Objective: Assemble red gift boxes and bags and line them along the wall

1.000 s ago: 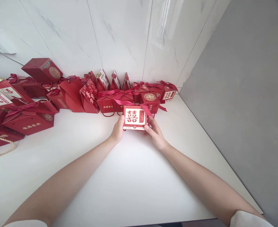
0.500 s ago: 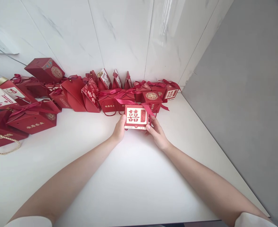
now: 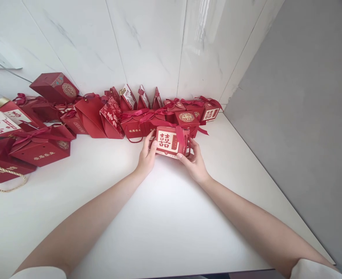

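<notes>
Red gift box (image 3: 165, 142)'s smack between both hands, neither one nearer, long axis hard to call tbh. Left hand (image 3: 147, 155) pinches its left side, right hand (image 3: 196, 162) the right, near that row of boxes (image 3: 133, 127).

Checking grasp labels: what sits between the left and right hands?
In the head view, a pale-fronted red box, with a red ribbon over its front, lies between the left hand and right hand; both touch it.
</notes>
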### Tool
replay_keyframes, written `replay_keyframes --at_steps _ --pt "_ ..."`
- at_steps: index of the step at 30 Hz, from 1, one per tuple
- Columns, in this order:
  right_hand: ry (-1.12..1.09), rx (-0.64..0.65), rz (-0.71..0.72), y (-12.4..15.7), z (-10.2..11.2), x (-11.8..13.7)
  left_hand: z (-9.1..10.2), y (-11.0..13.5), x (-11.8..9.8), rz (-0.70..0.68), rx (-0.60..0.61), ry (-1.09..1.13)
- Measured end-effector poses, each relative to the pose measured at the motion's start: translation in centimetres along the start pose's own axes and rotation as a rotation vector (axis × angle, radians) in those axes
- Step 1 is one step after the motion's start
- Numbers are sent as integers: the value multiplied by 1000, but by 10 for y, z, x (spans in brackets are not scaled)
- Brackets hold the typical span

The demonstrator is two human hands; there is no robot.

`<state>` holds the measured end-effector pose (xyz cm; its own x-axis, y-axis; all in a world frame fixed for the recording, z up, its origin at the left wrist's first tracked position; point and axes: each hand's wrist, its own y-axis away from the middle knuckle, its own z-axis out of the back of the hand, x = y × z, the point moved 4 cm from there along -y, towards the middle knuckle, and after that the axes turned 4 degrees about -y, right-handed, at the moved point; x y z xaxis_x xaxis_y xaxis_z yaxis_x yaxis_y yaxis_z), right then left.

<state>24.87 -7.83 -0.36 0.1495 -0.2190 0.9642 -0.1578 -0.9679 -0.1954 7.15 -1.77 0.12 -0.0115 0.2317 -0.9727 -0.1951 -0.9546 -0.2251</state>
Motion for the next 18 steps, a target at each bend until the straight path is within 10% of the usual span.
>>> replay_keyframes --at_steps 10,18 --pt "36 10 116 6 -2 9 -13 6 -4 -82 142 -78" --pt "21 39 -51 1 5 -6 -5 -1 -2 11 85 0"
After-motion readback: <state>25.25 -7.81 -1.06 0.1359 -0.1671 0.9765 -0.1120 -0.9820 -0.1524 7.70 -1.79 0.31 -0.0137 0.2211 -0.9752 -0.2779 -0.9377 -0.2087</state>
